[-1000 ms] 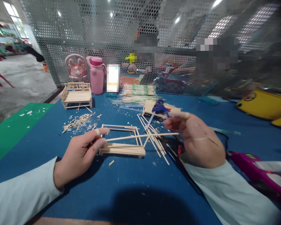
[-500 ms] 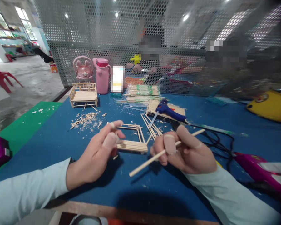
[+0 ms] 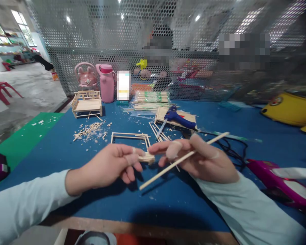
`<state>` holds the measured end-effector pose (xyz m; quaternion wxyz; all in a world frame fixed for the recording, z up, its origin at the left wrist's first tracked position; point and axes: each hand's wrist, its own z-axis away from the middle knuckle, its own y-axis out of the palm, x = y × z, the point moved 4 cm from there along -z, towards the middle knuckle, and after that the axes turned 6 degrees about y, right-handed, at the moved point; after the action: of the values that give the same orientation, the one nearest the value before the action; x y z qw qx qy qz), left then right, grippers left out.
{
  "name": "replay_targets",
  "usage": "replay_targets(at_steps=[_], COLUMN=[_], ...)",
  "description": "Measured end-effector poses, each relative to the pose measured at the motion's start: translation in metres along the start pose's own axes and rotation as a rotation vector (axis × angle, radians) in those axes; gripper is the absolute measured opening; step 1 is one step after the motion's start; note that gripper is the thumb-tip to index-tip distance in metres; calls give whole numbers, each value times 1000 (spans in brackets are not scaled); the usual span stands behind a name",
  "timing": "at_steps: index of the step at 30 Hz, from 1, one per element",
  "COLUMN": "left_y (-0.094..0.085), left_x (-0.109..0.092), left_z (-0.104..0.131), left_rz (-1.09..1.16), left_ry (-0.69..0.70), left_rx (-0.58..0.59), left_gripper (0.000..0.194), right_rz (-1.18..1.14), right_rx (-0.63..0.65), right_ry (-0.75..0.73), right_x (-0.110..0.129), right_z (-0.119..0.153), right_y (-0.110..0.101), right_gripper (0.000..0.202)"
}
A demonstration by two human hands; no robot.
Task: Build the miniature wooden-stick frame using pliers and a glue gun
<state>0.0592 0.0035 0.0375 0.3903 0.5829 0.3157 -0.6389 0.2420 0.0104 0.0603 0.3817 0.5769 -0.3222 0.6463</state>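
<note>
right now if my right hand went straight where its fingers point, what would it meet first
Your right hand would probably meet your left hand first, though the stick frame lies close by and depth is unclear.

Bamboo stick [image 3: 168, 169]: pale, thin, straight, unbroken along what shows. Lies aslant across my right hand [image 3: 206, 162], far end up and to the right, near end toward me above the blue tabletop [image 3: 153, 207].

Small stick frame [image 3: 150, 158]: rectangular, open in the middle, flat on the tabletop. Front strip of sticks laid side by side, partly hidden by my left hand [image 3: 104, 166]; contact unclear.
</note>
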Motion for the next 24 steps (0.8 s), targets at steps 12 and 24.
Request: replay_targets(at_steps=[12,24], left_y=[-118,-11], left_x=[-18,-11], left_z=[4,21], left_rz=[-1548,-938], left_ry=[405,667], left_rx=[-852,-152], left_gripper=[51,28], right_rz=[-122,-133], right_rx=[-396,-241], right_ry=[-21,-131], right_x=[-3,-10], right_z=[-13,-17], right_y=[-33,-2], right_gripper=[63,56])
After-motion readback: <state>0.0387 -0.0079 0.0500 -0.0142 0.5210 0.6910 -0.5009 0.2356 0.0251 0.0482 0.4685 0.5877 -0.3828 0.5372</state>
